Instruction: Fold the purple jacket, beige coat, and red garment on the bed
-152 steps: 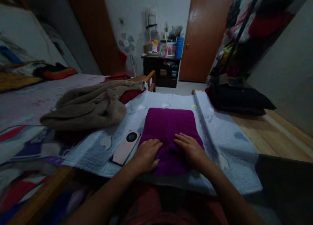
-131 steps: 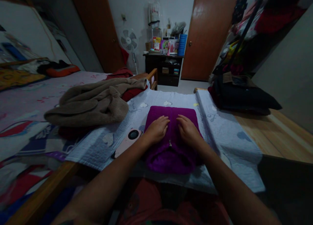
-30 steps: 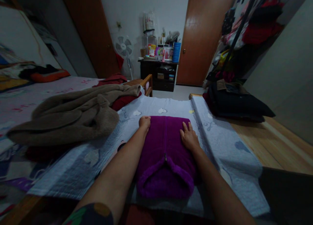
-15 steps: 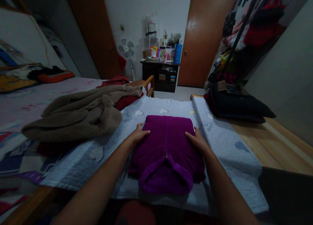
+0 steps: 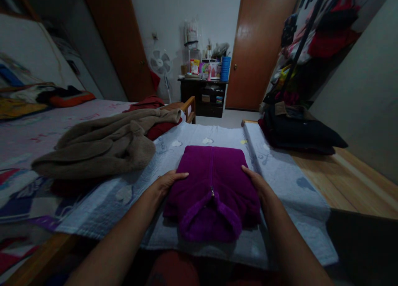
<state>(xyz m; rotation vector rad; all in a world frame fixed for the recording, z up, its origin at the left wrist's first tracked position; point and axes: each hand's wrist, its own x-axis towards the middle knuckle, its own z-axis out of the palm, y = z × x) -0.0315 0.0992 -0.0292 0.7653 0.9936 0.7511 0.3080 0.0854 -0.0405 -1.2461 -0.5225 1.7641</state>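
Note:
A folded purple zip-up jacket (image 5: 199, 169) lies on a pale quilted cloth in front of me. Its fleecy collar faces me, and a small zip pull sits at the collar's point. My left hand (image 5: 166, 181) grips the jacket's left side, thumb on top, with the other fingers mostly hidden down the edge. On the opposite edge, my right hand (image 5: 256, 180) holds it the same way, its thumb lying on the fabric and its fingers out of sight. The jacket rests flat on the cloth between both hands.
A brown fleece garment (image 5: 124, 153) lies in a heap to the left, over dark red fabric. Folded dark clothes (image 5: 304, 130) are stacked on the wooden surface (image 5: 323, 178) at right. Beyond stand a wooden bed rail (image 5: 189, 105), a white fan (image 5: 161, 64) and a black cabinet (image 5: 202, 97).
Both hands have slid a little toward me along the jacket's sides, and their fingers have tucked down around its edges. The jacket has stayed almost in place.

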